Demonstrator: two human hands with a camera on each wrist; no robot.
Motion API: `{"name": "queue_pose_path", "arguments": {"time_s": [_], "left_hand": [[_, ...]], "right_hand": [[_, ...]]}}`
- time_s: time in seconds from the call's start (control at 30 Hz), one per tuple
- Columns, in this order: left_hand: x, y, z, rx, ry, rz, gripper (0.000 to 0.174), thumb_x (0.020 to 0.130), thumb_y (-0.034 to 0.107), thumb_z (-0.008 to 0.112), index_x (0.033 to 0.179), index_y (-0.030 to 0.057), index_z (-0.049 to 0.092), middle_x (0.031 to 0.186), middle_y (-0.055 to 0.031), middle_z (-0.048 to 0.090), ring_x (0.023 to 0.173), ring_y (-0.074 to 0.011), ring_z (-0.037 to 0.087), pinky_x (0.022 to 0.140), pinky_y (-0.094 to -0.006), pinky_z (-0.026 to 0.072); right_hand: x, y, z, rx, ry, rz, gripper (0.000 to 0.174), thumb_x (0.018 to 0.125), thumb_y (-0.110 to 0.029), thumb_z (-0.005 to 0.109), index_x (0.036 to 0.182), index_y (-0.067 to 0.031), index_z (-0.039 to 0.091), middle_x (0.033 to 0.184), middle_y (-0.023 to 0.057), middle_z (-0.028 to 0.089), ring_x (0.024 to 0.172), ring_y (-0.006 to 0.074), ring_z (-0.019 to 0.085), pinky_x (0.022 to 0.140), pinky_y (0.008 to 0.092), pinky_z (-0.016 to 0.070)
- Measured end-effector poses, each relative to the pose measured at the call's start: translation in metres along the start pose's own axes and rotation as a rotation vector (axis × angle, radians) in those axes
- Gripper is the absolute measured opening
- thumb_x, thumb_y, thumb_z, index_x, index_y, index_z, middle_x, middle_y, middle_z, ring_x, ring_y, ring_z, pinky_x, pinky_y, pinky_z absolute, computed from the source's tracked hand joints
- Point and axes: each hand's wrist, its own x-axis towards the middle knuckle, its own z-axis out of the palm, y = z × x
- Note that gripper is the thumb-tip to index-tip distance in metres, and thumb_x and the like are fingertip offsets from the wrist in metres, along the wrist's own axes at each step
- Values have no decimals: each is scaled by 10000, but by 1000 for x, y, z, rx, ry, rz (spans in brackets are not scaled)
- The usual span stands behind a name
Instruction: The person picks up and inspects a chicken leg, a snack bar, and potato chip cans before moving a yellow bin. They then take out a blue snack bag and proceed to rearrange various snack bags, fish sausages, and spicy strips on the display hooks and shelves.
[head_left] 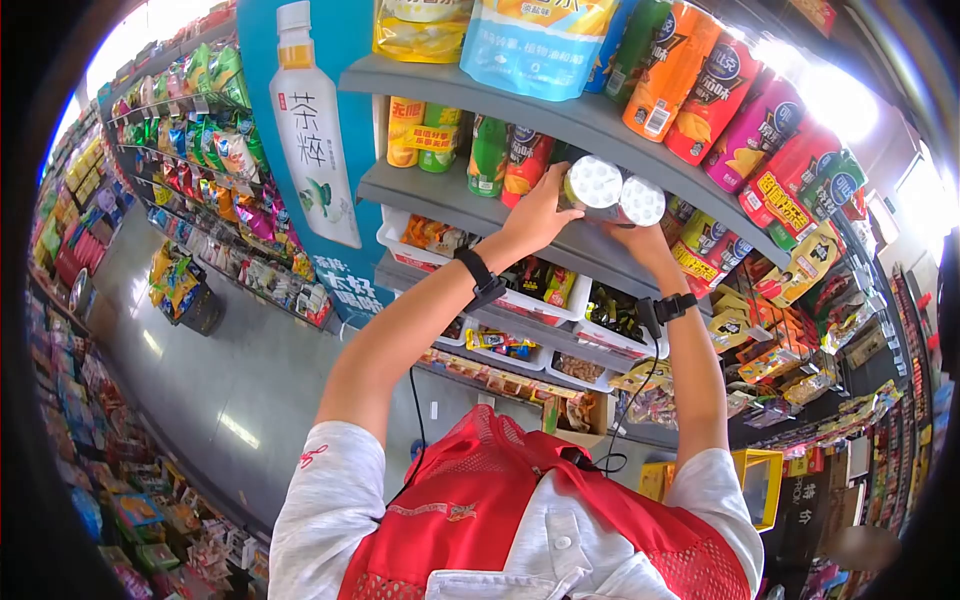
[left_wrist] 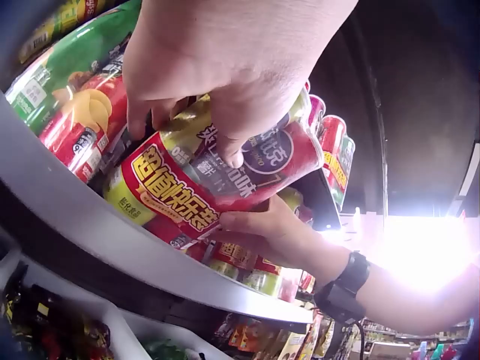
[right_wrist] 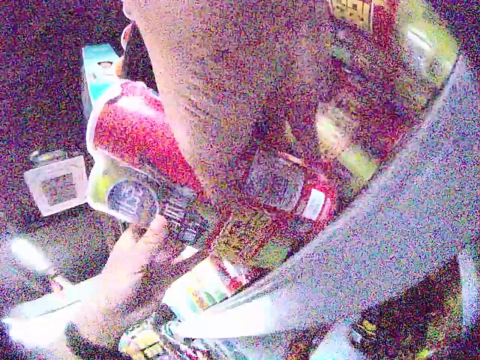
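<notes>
Head view: a twin pack of crisp cans point(head_left: 615, 192) is held on its side at the lip of the grey shelf point(head_left: 430, 200), its 2 silver ends turned toward the person, its long axis running into the shelf. Left wrist view: the pack is gripped from above by the left hand point(left_wrist: 225, 67), fingers curled round it, and cupped from beneath by the right hand point(left_wrist: 262, 229). Right wrist view: through heavy grain, the right hand is seen against the red pack.
</notes>
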Motion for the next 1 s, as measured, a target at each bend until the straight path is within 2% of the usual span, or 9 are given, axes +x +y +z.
{"name": "queue_pose_path", "arguments": {"time_s": [0.17, 0.3, 0.37, 0.43, 0.6, 0.8, 0.9, 0.97, 1.0], "left_hand": [[7, -12, 6, -58, -2, -21, 677, 794, 110, 746, 1341, -11, 365, 1272, -249, 526, 1217, -404, 517, 986, -412, 440], [12, -3, 5, -175, -21, -26, 687, 777, 8, 728, 1351, -33, 352, 1269, -205, 537, 1227, -280, 531, 1006, -360, 433], [12, 4, 5, -235, -46, -47, 678, 786, -21, 715, 1356, -31, 346, 1259, -187, 535, 1220, -243, 523, 1011, -345, 425], [12, 4, 5, -242, -64, -47, 664, 795, -2, 716, 1353, -29, 359, 1267, -182, 540, 1218, -247, 526, 1020, -344, 414], [14, 5, 4, -251, -90, -46, 645, 829, 70, 711, 1375, -27, 381, 1293, -178, 552, 1222, -256, 531, 1032, -345, 399], [22, -4, 8, -290, -132, -98, 658, 898, 174, 685, 1415, -34, 336, 1281, -192, 562, 1181, -247, 559, 1010, -344, 415], [28, -11, 12, -285, -102, -125, 660, 917, 195, 671, 1424, -31, 313, 1269, -197, 565, 1163, -238, 569, 998, -339, 423], [30, -25, 17, -205, -64, -152, 611, 931, 153, 643, 1411, -37, 316, 1253, -192, 572, 1158, -240, 573, 995, -341, 432], [30, -35, 21, -189, -57, -163, 598, 931, 133, 636, 1408, -38, 319, 1251, -191, 573, 1156, -243, 573, 995, -342, 436]], "right_hand": [[6, 3, 3, 53, 65, -68, 567, 710, -39, 806, 1225, -5, 572, 1180, 81, 647, 1085, 176, 588, 965, 317, 460], [11, 20, 4, 232, 63, -43, 605, 686, -64, 842, 1224, -1, 574, 1163, 66, 653, 1050, 151, 589, 947, 314, 470], [5, -1, 3, 216, 114, -31, 575, 681, -61, 846, 1195, -2, 595, 1127, 58, 670, 972, 139, 613, 918, 311, 484], [0, -8, 0, 97, 98, -63, 578, 685, -57, 842, 1204, -11, 591, 1119, 64, 671, 965, 150, 621, 906, 321, 490], [-11, -9, -14, 253, -2, 106, 666, 747, -199, 845, 1281, 24, 516, 1224, 107, 619, 1116, 168, 558, 983, 321, 438], [-14, -12, -14, 357, 51, 11, 672, 784, -250, 823, 1302, 30, 498, 1233, 93, 616, 1123, 153, 549, 994, 315, 436], [-9, -2, -8, 335, 94, 6, 658, 817, -259, 792, 1314, 43, 485, 1225, 117, 621, 1123, 162, 555, 994, 311, 434], [-4, 5, -3, 391, 102, 39, 646, 828, -247, 779, 1318, 49, 480, 1236, 139, 615, 1130, 170, 555, 996, 309, 431], [-2, 8, 0, 297, 129, 24, 664, 822, -262, 775, 1321, 56, 472, 1257, 169, 601, 1142, 196, 563, 992, 320, 435]]}}
